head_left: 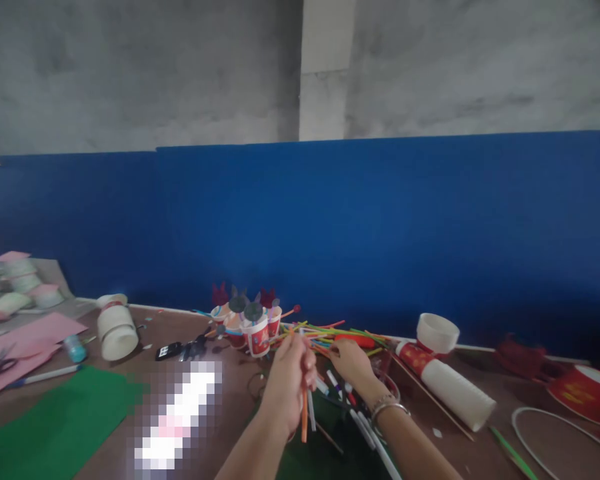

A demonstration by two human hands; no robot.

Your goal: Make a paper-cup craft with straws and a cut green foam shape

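My left hand [291, 380] is closed around a small bunch of thin drinking straws. An orange straw [305, 420] and a pale grey straw [311, 410] stick out below the fist. Further right, my right hand [353, 360], with a bracelet at its wrist, is at a pile of coloured straws [325, 331]. Its fingers are bent down among the straws, and their tips are partly hidden. Just behind my right fingers lies a bright orange-red object [357, 341]. Left of the pile stand several decorated paper cups [258, 339] with round dark tops and ear shapes.
Several markers [363, 429] lie below my hands. Stacked white paper cups [457, 393] lie at right beside a red bowl [585, 393]. At left are green paper [75, 420], pink paper [40, 337], scissors [3, 363] and keys [195, 349]. A blue partition [330, 227] stands behind the table.
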